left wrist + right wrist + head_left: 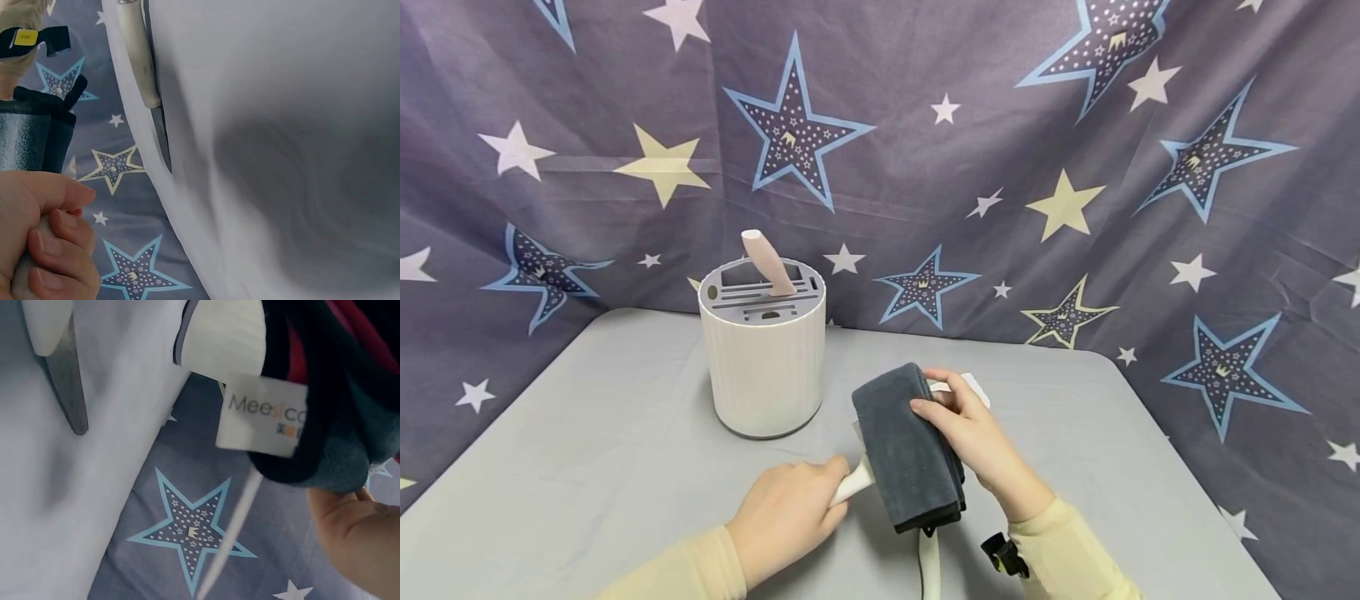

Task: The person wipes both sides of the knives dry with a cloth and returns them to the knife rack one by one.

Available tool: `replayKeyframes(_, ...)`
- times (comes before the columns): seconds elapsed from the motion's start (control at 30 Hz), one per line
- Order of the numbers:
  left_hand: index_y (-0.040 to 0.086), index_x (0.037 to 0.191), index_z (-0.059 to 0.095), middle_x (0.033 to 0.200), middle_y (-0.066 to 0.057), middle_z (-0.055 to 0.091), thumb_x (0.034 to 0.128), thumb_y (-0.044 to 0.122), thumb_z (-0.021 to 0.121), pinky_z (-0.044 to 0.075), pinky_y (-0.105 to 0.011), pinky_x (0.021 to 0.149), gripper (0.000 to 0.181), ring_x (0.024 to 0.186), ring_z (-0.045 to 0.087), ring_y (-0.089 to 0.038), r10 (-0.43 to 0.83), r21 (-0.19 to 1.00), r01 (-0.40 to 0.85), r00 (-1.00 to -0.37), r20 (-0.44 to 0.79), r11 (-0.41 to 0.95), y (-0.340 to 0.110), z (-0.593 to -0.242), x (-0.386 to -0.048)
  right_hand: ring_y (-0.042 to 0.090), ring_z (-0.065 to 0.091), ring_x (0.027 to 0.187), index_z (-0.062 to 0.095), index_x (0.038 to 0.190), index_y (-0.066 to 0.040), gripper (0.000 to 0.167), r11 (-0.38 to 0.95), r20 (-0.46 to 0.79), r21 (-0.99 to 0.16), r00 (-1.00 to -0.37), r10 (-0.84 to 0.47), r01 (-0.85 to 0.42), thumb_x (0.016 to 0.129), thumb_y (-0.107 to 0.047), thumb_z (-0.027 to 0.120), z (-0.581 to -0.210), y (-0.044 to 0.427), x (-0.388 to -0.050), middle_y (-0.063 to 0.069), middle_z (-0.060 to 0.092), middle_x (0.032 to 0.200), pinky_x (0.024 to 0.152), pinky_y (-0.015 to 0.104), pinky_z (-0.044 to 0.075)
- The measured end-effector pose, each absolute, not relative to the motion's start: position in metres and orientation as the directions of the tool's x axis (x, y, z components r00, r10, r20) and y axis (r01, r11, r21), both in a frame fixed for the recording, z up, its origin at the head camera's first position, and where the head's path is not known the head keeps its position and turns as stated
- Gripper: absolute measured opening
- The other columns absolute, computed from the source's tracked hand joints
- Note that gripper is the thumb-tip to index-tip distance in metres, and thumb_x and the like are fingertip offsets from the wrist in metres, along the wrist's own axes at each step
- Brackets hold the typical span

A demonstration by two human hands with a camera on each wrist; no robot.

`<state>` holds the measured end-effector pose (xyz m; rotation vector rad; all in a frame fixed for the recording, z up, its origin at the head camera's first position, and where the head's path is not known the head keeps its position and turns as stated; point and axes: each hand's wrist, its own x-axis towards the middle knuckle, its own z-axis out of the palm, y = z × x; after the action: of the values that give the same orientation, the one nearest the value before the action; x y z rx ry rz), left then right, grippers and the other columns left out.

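A white-handled knife [852,483] is in my left hand [790,508], whose fingers curl round the handle. Only a sliver of its blade shows; a folded dark grey cloth [904,442] covers the rest. My right hand [973,425] pinches that cloth at its upper right edge, thumb on the near face. In the right wrist view the cloth [337,456] shows red inner layers and a white printed tag [262,415]. A second knife [139,56] with a pale handle lies on the table, below the cloth in the head view.
A white ribbed knife holder [763,371] with a slotted grey top stands at the back left. One pink-handled knife [767,262] leans in it. The grey-covered table [587,467] meets a star-patterned curtain [880,167] behind. A black strap [1004,554] is at the right wrist.
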<state>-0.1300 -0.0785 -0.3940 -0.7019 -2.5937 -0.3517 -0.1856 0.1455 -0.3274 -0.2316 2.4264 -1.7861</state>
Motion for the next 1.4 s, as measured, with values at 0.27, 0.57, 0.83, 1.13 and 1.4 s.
replayKeyframes(0.27,0.016,0.078,0.046,0.053,0.008,0.047,0.0747,0.024,0.078,0.023,-0.026,0.039,0.033,0.043,0.035,-0.009,0.439,0.099,0.552,-0.749,0.497,0.828,-0.078,-0.396,-0.128,0.012,0.063,0.080,0.056,0.135,-0.009,0.045,0.415,0.105,-0.896,-0.983,-0.151,-0.159,0.093,-0.017,0.066,-0.337,0.143,-0.191,0.014,0.070,0.104,0.070,0.029,0.052)
replayKeyframes(0.57,0.017,0.076,0.045,0.052,0.009,0.044,0.0757,0.023,0.077,0.022,-0.026,0.039,0.032,0.044,0.031,-0.007,0.428,0.121,0.544,-0.762,0.487,0.830,-0.077,-0.398,-0.127,0.016,0.064,0.083,0.064,0.128,-0.012,0.037,0.556,0.221,-0.794,-0.969,-0.112,-0.246,0.092,-0.020,0.069,-0.343,0.143,-0.191,0.012,0.068,0.109,0.067,0.030,0.053)
replayKeyframes(0.83,0.017,0.076,0.044,0.053,0.009,0.043,0.0762,0.023,0.076,0.022,-0.026,0.039,0.032,0.044,0.031,-0.007,0.420,0.153,0.541,-0.775,0.473,0.827,-0.077,-0.398,-0.126,0.015,0.063,0.081,0.063,0.129,-0.012,0.038,0.625,0.296,-0.719,-0.947,-0.123,-0.306,0.092,-0.022,0.068,-0.347,0.140,-0.189,0.011,0.068,0.113,0.071,0.032,0.052)
replayKeyframes(1.13,0.017,0.075,0.044,0.052,0.009,0.042,0.0749,0.023,0.077,0.023,-0.027,0.039,0.034,0.044,0.033,-0.008,0.415,0.147,0.543,-0.764,0.494,0.827,-0.076,-0.402,-0.126,0.022,0.066,0.093,0.063,0.128,-0.009,0.038,0.752,0.447,-0.505,-0.874,-0.191,-0.423,0.094,-0.024,0.066,-0.357,0.138,-0.189,0.010,0.069,0.115,0.082,0.041,0.053)
replayKeyframes(1.4,0.017,0.073,0.044,0.052,0.009,0.042,0.0737,0.023,0.077,0.023,-0.027,0.039,0.034,0.043,0.033,-0.009,0.406,0.150,0.540,-0.762,0.504,0.828,-0.074,-0.403,-0.126,0.027,0.065,0.097,0.068,0.121,-0.012,0.030,0.800,0.639,-0.240,-0.710,-0.296,-0.550,0.092,-0.014,0.069,-0.360,0.136,-0.187,0.010,0.066,0.113,0.078,0.043,0.055)
